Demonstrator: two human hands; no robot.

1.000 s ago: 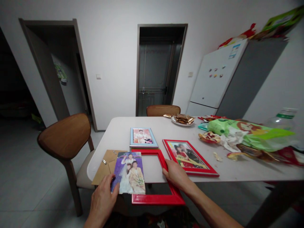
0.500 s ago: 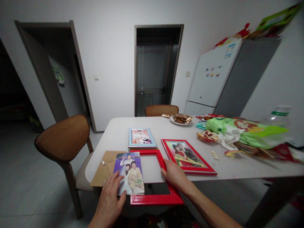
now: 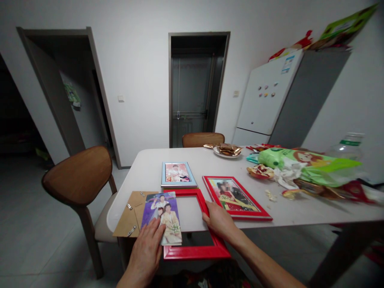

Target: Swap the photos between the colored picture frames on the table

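Note:
A red frame (image 3: 196, 252) with an open middle juts over the table's near edge. My right hand (image 3: 220, 220) is closed around its right side. A photo print (image 3: 171, 224) of people in wedding clothes overlaps the frame's left side. My left hand (image 3: 147, 248) lies flat on the print's lower left part, fingers extended. Under the print's left side is a brown backing board (image 3: 126, 218) with metal clips. Behind stands a blue frame with a picture (image 3: 177, 174), lying flat. To the right lies a second red frame (image 3: 258, 217) holding a couple's picture.
On the white table (image 3: 150, 160) are a plate (image 3: 226, 155) of wrapped snacks, an opened pomegranate (image 3: 260, 172), a green bag (image 3: 315, 164) and a clear jar (image 3: 348, 148). Wooden chairs stand at left (image 3: 79, 176) and behind (image 3: 204, 139).
My left hand has slid up and to the right over the photo print, covering more of its lower left part. My right hand keeps its hold on the red frame.

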